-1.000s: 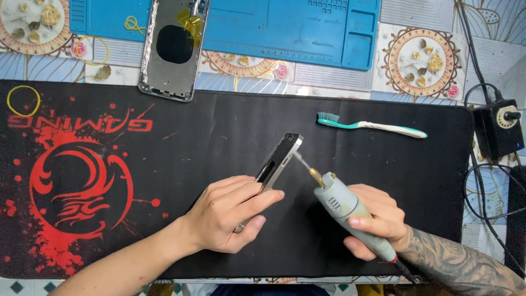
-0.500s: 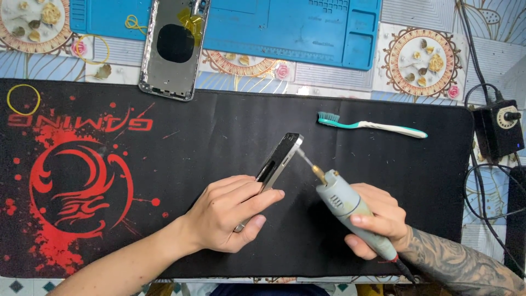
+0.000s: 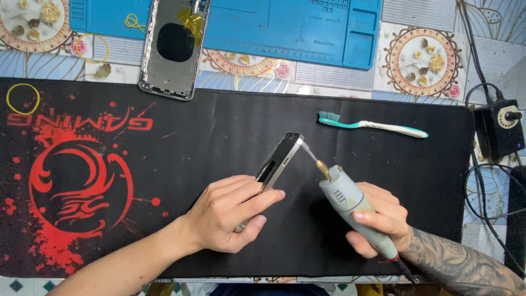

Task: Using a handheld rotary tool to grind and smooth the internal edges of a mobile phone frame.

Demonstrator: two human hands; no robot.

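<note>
A: On black desk mat [image 3: 164, 230]: left hand [image 3: 233, 214] still pinching phone frame [image 3: 279, 161] on edge, tilted.

B: Right hand [image 3: 381, 219] still wrapping rotary tool [image 3: 350, 211], barely shifting, bit touching frame's top corner. Still grinding, probably.

Black mat [image 3: 230, 126] with red splatter print

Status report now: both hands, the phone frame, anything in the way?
Left hand holds phone frame on edge. Right hand grips rotary tool, tip at frame corner. Toothbrush lies apart.
</note>
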